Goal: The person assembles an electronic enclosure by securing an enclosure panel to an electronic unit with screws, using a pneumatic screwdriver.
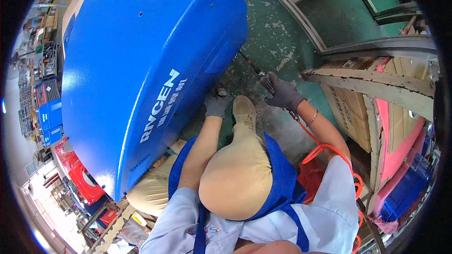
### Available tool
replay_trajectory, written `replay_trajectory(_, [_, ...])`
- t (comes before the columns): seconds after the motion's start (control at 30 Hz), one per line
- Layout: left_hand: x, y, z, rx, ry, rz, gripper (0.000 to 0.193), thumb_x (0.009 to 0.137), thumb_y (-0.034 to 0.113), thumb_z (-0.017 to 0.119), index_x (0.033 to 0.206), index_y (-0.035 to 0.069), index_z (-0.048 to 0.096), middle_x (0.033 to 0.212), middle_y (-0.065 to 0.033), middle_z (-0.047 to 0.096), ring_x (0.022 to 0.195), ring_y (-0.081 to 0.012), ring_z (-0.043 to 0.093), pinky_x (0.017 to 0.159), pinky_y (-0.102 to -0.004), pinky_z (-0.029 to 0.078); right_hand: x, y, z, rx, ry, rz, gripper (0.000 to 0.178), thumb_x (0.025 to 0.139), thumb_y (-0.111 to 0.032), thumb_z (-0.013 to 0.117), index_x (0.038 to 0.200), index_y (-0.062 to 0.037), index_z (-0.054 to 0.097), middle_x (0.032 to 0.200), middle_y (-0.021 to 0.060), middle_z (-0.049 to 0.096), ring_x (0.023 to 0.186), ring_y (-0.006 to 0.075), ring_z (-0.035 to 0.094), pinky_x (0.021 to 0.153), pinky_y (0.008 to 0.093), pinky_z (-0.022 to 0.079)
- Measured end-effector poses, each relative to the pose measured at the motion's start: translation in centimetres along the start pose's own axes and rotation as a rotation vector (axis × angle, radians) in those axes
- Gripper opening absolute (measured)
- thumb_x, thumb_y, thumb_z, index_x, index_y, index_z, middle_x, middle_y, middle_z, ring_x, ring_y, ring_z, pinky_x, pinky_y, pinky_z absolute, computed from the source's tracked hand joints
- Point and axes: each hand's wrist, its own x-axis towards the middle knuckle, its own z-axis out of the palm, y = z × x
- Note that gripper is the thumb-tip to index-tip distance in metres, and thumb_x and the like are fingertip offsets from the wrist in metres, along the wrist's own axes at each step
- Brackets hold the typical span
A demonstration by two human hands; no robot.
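Right fingers (pixel 278 95) wrap a tool (pixel 266 83), orange hose (pixel 326 146) behind; left fingers (pixel 214 97), hold unclear, curl beside the blue cabinet (pixel 127 61).

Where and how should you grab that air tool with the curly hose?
I'd hold the air tool by its thick body, coming from the person's right, where the right grip is. Its thin shaft points away toward the blue cover, and the orange coiled hose trails from its back end, so the chunky middle probably gives the most to wrap around.

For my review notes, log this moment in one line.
right hand: holds power tool, tip near blue casing | left hand: beside casing, grip unclear
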Motion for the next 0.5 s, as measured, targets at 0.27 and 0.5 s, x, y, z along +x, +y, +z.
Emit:
replay_trajectory(0.27, [-0.4,1.1,1.5,-0.056,-0.005,0.005,0.017,0.09,0.026,0.044,0.086,0.011,0.053,0.072,-0.0033,0.043,0.063,-0.0163,0.044,0.052,-0.0279,0.038,2.5,2.7,0.4,-0.049,0.025,-0.166,0.103,0.065,-0.029,0.08,0.144,-0.004,0.018,0.121,0.0277,0.054,0.098,0.0437,0.06,0.082,0.0462,0.05])
replay_trajectory(0.5, [-0.4,0.7,1.7,0.029,-0.057,0.045,0.019,0.089,0.027,0.045,0.085,0.011,0.054,0.071,-0.0041,0.046,0.061,-0.0166,0.046,0.051,-0.0283,0.04,4.4,5.4,0.2,-0.245,-0.004,-0.281,0.107,0.067,-0.03,0.077,0.147,-0.0086,0.011,0.132,0.0264,0.046,0.096,0.043,0.061,0.078,0.048,0.051])
